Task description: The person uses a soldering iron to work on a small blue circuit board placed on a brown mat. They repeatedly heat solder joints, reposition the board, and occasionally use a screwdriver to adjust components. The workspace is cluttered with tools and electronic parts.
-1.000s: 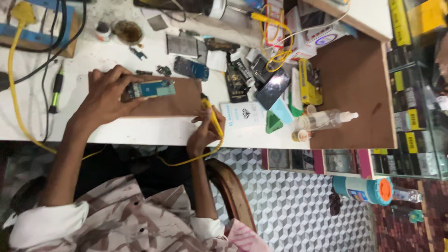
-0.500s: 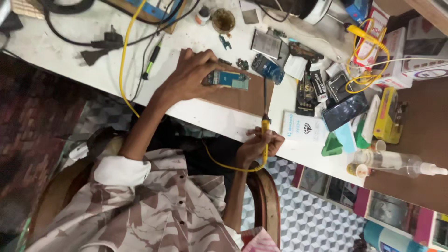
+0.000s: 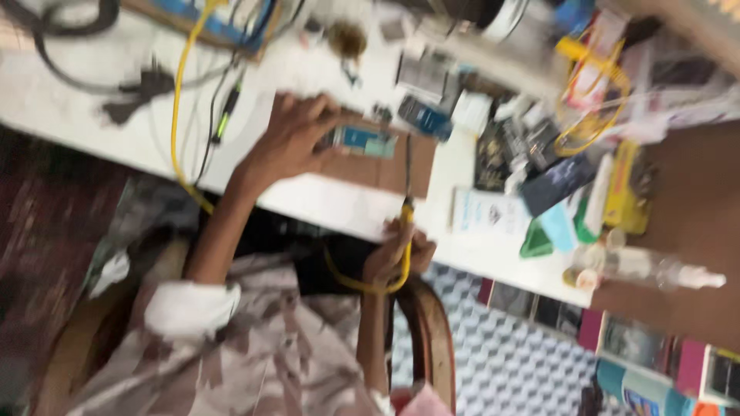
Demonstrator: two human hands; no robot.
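Frame is motion-blurred, details soft. Far left of the white desk (image 3: 69, 100): black cables (image 3: 139, 85) and a yellow cord (image 3: 179, 115) running off the near edge. Moving right, the left hand (image 3: 289, 142) lies palm-down on the desk, forearm angled up from the near edge, elbow bent, sleeve rolled. Its fingers (image 3: 320, 115) are curled closed around the left end of a small opened device (image 3: 366, 142) with a teal-blue inner face, pinning it flat on a brown mat (image 3: 385, 166) near the middle of the desk, close to the near edge. Next right, the right hand (image 3: 397, 254) sits just off the near edge, wrist low, fingers wrapped tight on a yellow-handled soldering iron (image 3: 406, 219), probably, given the cord; its dark tip (image 3: 408, 154) points up toward the device's right end. Whether the tip touches cannot be told.

To do this well, judging from the pose: keep the left hand pressing firmly so the device cannot slide, brace the right wrist on the desk edge, and bring the tip in steadily without dragging the cord.

Far right: clutter of small parts, a green triangular pick (image 3: 537, 240), and a clear spray bottle (image 3: 647, 266) near the right corner.
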